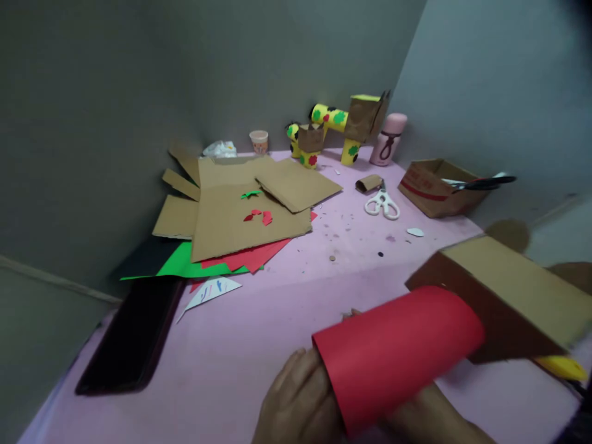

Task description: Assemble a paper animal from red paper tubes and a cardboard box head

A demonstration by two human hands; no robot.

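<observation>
A rolled tube of red paper (398,351) lies across the bottom of the view, with a folded brown cardboard piece (509,296) at its far right end. My left hand (296,401) grips the tube's near end from the left. My right hand (435,413) is under the tube, mostly hidden by it, and seems to support it. A yellow object (562,367) pokes out below the cardboard at the right; what holds it is hidden.
On the pink table (259,333): flat cardboard sheets (240,209) over red and green paper, white scissors (383,203), a dark phone (134,336), an open cardboard box (435,185) with dark scissors, a yellow spotted tube figure (330,132), a pink bottle (388,140). Grey walls enclose the corner.
</observation>
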